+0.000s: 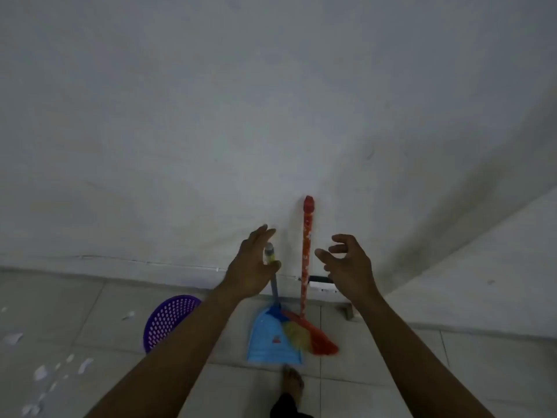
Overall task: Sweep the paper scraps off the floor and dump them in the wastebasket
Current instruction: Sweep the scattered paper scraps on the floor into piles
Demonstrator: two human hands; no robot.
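- The red-handled broom with the patterned shaft (pixel 306 254) and the light-blue plastic long-handled dustpan (pixel 271 339) both lean upright on the white wall (pixel 211 116). That keeps their handles up where you can reach them.
- Your left hand (pixel 250 267) is spread wide at the dustpan's handle with its fingers straight. I cannot tell whether it touches.
- Your right hand (pixel 349 267) is loosely cupped just beside the broom shaft and holds nothing.
- The white paper scraps (pixel 42 372) lie scattered on the pale tiled floor (pixel 376 372) to your lower left.
- The purple perforated plastic wastebasket (pixel 168 318) stands near the wall between the scraps and the dustpan.
- A white ledge (pixel 482 282) hems in your right, so the open room is probably to the left.
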